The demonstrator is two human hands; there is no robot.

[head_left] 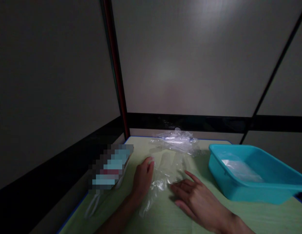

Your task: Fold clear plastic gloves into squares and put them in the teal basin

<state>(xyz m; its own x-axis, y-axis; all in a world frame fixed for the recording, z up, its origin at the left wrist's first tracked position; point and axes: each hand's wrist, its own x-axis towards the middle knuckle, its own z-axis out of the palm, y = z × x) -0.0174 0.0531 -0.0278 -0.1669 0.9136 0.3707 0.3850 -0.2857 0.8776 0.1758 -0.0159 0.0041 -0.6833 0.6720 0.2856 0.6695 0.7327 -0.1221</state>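
A clear plastic bag [162, 183] lies crumpled on the light green tabletop [170, 224], between my two hands. My left hand [143, 177] is closed at the bag's left side, thumb and fingers pinching its edge. On the other side, my right hand [198, 198] is open and palm down, its index finger stretched apart from the others. Its fingertips rest at or just over the bag's right edge; whether they press on it I cannot tell. Behind the hands sits a loose heap of clear plastic bags [176, 141].
At the right stands a turquoise plastic basin [253, 193] with a flat clear plastic packet [241, 170] inside. Along the left edge is a blurred-out box-like object [110, 169] with a pale strap [92, 206]. Panelled walls [190, 65] enclose the table's back and left.
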